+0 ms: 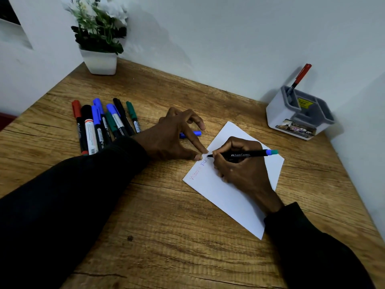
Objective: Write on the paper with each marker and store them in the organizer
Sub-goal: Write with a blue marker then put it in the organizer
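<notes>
Black blue-ended marker (245, 154), clasped in my right grip (239, 165), points left onto white paper sheet (229, 201); spread-fingered left grip (170, 136) pins its edge.

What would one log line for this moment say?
step: writing | right hand: grips marker, tip on paper | left hand: fingertips steady paper corner | organizer: holds red marker | table: marker pile waiting

At eleven o'clock the flowers (98, 17) run off the top edge; the left hand (173, 136) hides most of a blue piece (195, 133).
</notes>
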